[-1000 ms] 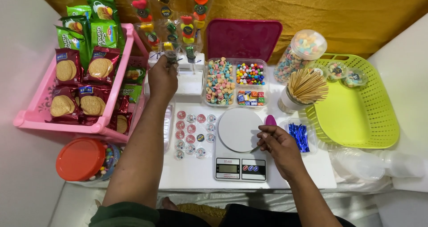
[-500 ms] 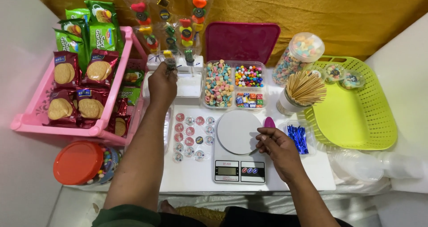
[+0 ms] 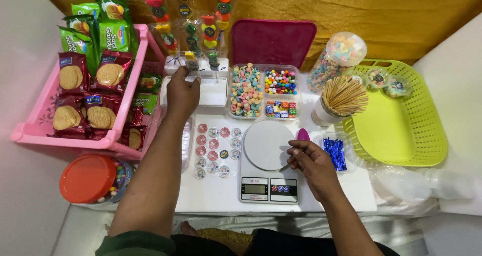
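My left hand [image 3: 182, 94] reaches to the white foam stand [image 3: 211, 92] at the back and pinches the stick of a wrapped candy skewer [image 3: 190, 60] that stands in it. More wrapped candy skewers [image 3: 211, 27] stand upright behind it. My right hand [image 3: 307, 159] rests with curled fingers at the right edge of the white round kitchen scale [image 3: 266, 145]. Just beyond its fingers lies a small purple oval thing [image 3: 303, 134]; what the fingers hold is hidden.
A pink basket [image 3: 35, 128] of biscuit packs is left. A divided candy tray [image 3: 263, 91], a candy jar [image 3: 335, 60], a cup of wooden sticks [image 3: 341, 99], blue twist ties [image 3: 335, 153], a green basket [image 3: 432, 135], round stickers [image 3: 216, 150] and an orange-lidded jar [image 3: 88, 178] surround the scale.
My left hand has drawn back a little toward me from the skewer stand, still at the skewer. My right hand has barely shifted by the scale.
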